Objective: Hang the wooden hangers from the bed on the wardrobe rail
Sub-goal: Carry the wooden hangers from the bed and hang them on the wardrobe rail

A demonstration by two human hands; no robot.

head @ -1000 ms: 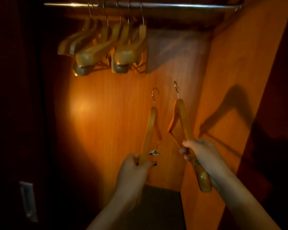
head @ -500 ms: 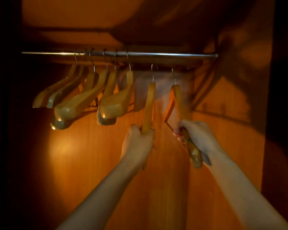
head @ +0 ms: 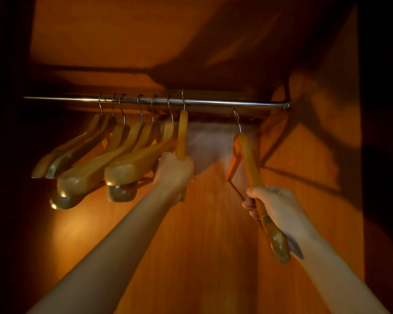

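A metal wardrobe rail (head: 213,102) runs across the upper middle of the view. Several wooden hangers (head: 114,155) hang on its left half. My left hand (head: 174,171) grips a wooden hanger (head: 182,132) seen edge-on; its hook crosses the rail just right of the hanging group. My right hand (head: 275,205) holds a second wooden hanger (head: 247,159) by its near arm, tilted. Its hook (head: 237,117) sits just below the rail, further right.
The wardrobe's wooden back panel (head: 202,223) and right side wall (head: 304,200) close in the space. The rail's right end (head: 286,106) meets the side wall. A bare stretch of rail lies between the two held hangers. The surroundings are dark.
Both hands have risen towards the rail. The left hanger's hook went from below the rail to across it. The right hanger moved rightward, away from the left one.
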